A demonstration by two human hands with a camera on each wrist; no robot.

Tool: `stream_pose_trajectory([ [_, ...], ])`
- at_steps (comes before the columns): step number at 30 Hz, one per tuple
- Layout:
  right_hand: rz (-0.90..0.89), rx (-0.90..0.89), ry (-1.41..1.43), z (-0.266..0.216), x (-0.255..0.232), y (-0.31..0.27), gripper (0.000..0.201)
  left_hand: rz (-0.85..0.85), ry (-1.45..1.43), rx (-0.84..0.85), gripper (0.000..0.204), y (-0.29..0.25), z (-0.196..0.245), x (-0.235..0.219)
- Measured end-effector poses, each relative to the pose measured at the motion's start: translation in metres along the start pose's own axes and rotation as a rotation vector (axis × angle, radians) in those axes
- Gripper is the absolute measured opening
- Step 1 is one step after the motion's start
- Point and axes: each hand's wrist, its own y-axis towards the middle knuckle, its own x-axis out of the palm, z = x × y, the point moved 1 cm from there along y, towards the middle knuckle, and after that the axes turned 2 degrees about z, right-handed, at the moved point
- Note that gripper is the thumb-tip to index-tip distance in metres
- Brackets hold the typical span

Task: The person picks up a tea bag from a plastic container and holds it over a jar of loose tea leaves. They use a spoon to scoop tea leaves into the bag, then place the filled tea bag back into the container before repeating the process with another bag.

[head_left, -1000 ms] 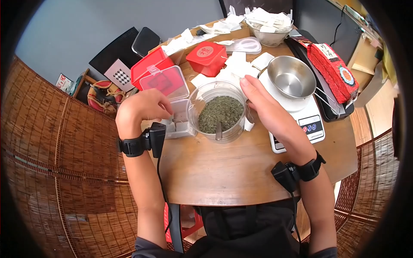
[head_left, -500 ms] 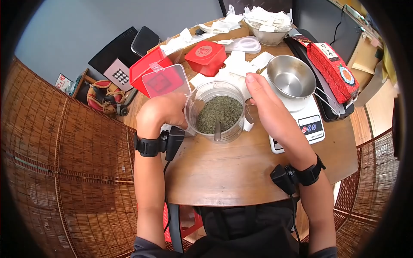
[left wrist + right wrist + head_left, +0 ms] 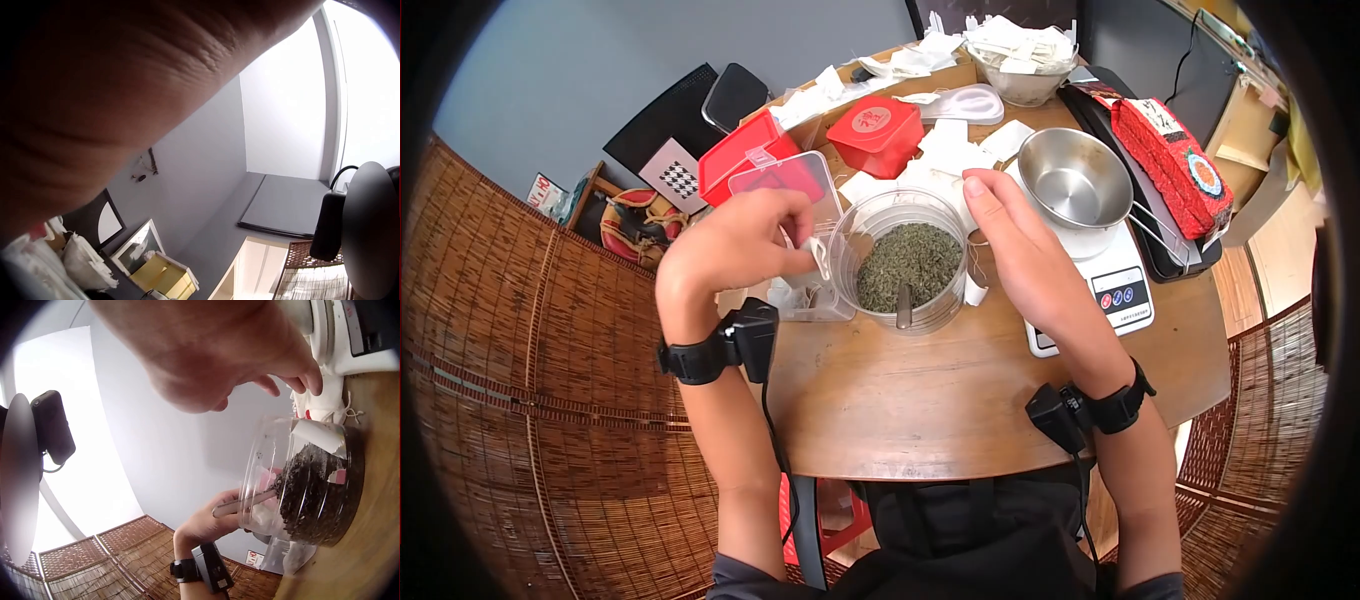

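The left hand (image 3: 745, 236) pinches a small white packet (image 3: 822, 260) just left of a clear tub (image 3: 940, 313) of dried leaves (image 3: 910, 258); the right hand (image 3: 1022, 243), fingers outstretched, appears empty near the tub's right rim. A loosened pinch could drop the packet. Its long axis seems to run alongside the tub.

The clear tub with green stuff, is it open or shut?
The tub is open: dried green flakes show from above, and in the right wrist view a handle pokes out past its rim.
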Motion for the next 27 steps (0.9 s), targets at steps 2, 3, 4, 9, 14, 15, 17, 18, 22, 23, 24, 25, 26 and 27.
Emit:
stream_pose_trajectory([
  [2,0.027,-0.053,-0.070,0.001,0.000,0.000,0.058,0.046,-0.038,0.063,0.018,-0.003,-0.002,-0.002],
  [3,0.043,-0.078,-0.068,0.003,0.001,0.001,0.055,0.113,-0.095,0.108,0.017,-0.004,0.000,-0.005],
  [4,0.040,-0.077,-0.069,0.003,0.001,0.001,0.055,0.182,-0.153,0.153,0.016,-0.004,0.003,-0.006],
  [9,0.026,-0.039,0.011,0.003,0.001,0.002,0.049,0.319,-0.139,0.249,0.018,0.003,0.008,-0.004],
  [14,0.037,-0.040,0.001,0.005,0.001,0.002,0.048,0.317,-0.396,0.255,0.020,0.008,0.016,0.004],
  [15,0.042,-0.054,-0.005,0.005,0.001,0.003,0.048,0.318,-0.397,0.254,0.020,0.007,0.019,0.005],
  [17,0.040,-0.044,-0.005,0.004,0.001,0.002,0.047,0.303,-0.430,0.163,0.021,0.007,0.024,0.007],
  [18,0.040,-0.035,-0.006,0.004,0.000,0.002,0.047,0.303,-0.430,0.163,0.021,0.006,0.026,0.007],
  [22,0.038,-0.045,0.003,0.005,0.000,0.003,0.046,0.280,-0.483,0.222,0.019,0.013,0.024,0.016],
  [23,0.040,-0.047,-0.002,0.005,0.000,0.004,0.045,0.311,-0.497,0.303,0.019,0.016,0.022,0.018],
  [24,0.042,-0.048,-0.007,0.005,0.000,0.004,0.045,0.311,-0.497,0.303,0.019,0.015,0.021,0.017],
  [25,0.043,-0.048,-0.007,0.005,0.000,0.004,0.045,0.267,-0.407,0.295,0.018,0.014,0.024,0.015],
  [26,0.046,-0.049,0.003,0.005,0.000,0.004,0.045,0.224,-0.317,0.286,0.018,0.012,0.026,0.013],
  [27,0.048,-0.051,0.013,0.005,0.000,0.004,0.045,0.224,-0.316,0.286,0.018,0.012,0.028,0.013],
])
